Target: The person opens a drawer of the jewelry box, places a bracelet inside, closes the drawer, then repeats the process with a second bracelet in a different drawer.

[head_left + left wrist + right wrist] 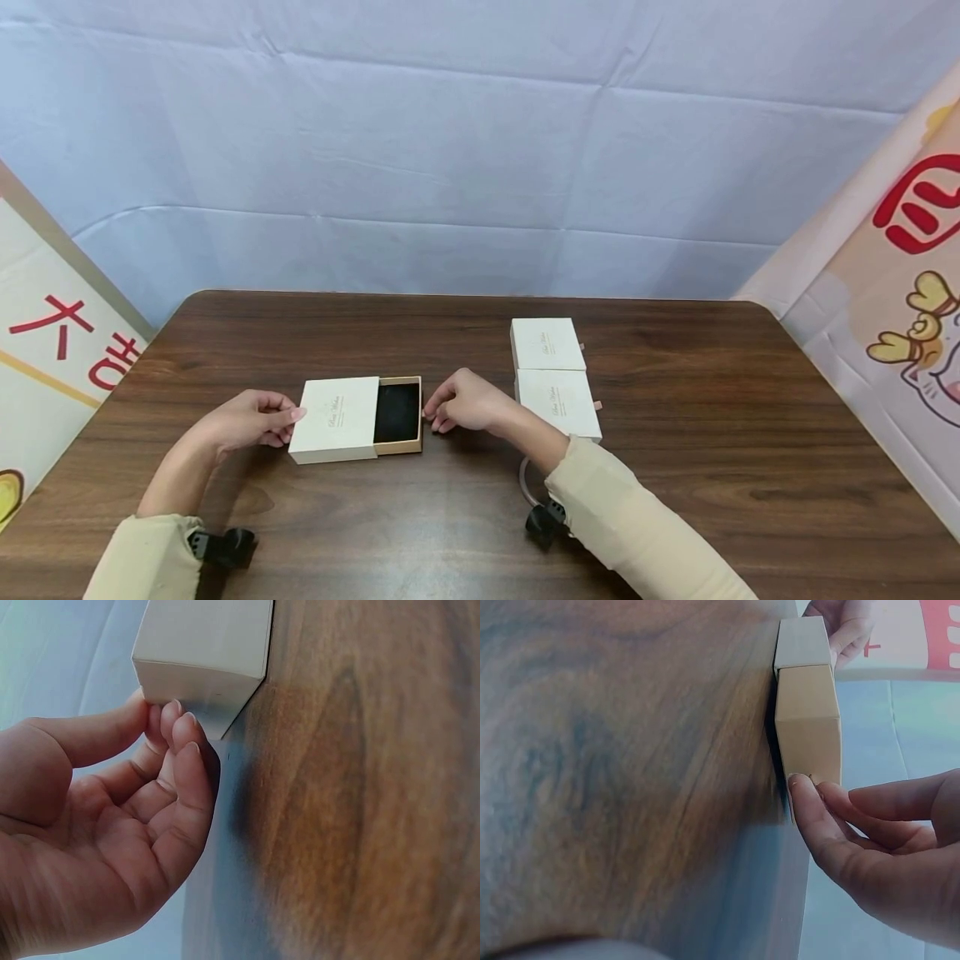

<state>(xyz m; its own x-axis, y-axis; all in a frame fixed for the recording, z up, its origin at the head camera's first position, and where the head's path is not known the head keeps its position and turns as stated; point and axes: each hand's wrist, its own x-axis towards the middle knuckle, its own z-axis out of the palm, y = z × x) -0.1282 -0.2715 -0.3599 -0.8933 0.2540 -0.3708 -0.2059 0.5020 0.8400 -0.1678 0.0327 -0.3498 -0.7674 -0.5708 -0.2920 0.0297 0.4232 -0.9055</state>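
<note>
A white drawer-style gift box (pixel 337 417) with small printed lettering lies on the table, its tan inner drawer (pixel 400 450) partly out to the right. A black lining pad (pixel 397 412) shows inside the drawer. My left hand (pixel 255 419) holds the sleeve's left end, thumb at the top edge and curled fingers against the end face (pixel 195 682). At the opposite end, my right hand (pixel 472 402) pinches at the drawer's front face (pixel 810 746) with thumb and fingertips. The pull tab there is mostly hidden by the fingers.
Two more white boxes (pixel 547 343) stand end to end on the brown wooden table (pixel 712 433), right of my right hand, with small tabs on their right sides. A pale ring-shaped item (pixel 525 483) is partly hidden by the right forearm. A pale cloth (pixel 450 150) hangs behind.
</note>
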